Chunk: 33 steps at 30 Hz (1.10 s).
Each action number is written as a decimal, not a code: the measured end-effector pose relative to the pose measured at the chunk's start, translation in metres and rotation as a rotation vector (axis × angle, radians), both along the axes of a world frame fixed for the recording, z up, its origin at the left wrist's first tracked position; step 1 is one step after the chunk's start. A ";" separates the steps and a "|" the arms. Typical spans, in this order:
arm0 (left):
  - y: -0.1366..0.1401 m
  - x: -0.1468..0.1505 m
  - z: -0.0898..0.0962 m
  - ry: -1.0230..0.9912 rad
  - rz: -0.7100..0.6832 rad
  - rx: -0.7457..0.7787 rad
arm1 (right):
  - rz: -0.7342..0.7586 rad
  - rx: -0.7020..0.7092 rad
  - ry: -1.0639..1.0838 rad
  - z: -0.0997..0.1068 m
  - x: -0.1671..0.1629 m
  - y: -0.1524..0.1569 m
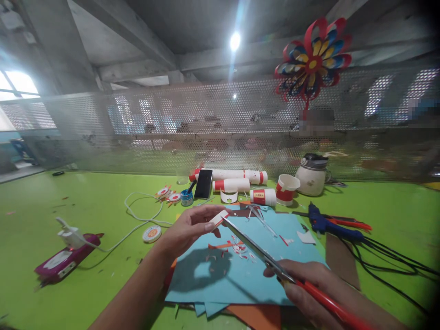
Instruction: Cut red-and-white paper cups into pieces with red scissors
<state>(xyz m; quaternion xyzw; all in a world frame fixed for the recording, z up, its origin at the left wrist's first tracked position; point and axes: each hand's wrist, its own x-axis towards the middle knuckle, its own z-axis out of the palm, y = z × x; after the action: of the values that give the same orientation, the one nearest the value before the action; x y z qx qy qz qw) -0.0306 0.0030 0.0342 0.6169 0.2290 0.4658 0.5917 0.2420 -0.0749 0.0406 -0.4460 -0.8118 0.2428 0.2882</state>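
My left hand (192, 227) pinches a small white paper piece (218, 219) with a red edge, held above the blue paper sheets (275, 284). In my right hand (309, 284) is a pair of scissors (254, 247) with long metal blades and red handles. The blade tips meet the right end of the paper piece; whether they are apart there I cannot tell. Beneath the hands, red and white paper scraps (239, 247) and an orange strip (223, 245) lie scattered on the blue sheets.
Behind the sheets stand white-and-red paper cups (287, 189), a phone (203, 184), a blue paint jar (186, 198) and a white jug (311, 176). A blue glue gun (330, 224) with black cables lies right. A purple power strip (68, 259) sits left, its white cable crossing the table.
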 end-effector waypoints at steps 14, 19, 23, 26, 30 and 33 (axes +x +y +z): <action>0.001 0.001 -0.001 0.003 0.025 -0.034 | 0.042 -0.208 -0.011 0.011 -0.005 0.003; 0.001 0.000 -0.001 0.004 0.018 -0.037 | 0.058 -0.224 -0.013 0.010 -0.004 0.004; 0.001 0.001 -0.001 -0.006 0.017 -0.041 | 0.023 -0.226 -0.015 0.007 -0.002 0.002; 0.001 0.002 0.000 -0.017 0.008 -0.053 | -0.059 -0.230 -0.010 0.005 -0.002 0.000; 0.001 0.001 -0.001 -0.030 -0.011 -0.072 | -0.026 -0.108 0.013 0.003 -0.002 0.000; 0.002 0.000 -0.004 -0.047 -0.024 -0.084 | -0.008 -0.045 0.006 0.003 -0.002 0.001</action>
<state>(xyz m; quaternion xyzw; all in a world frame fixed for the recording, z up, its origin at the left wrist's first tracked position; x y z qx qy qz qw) -0.0306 0.0047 0.0300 0.5832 0.2271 0.4628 0.6278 0.2400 -0.0739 0.0438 -0.4548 -0.8034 0.2614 0.2817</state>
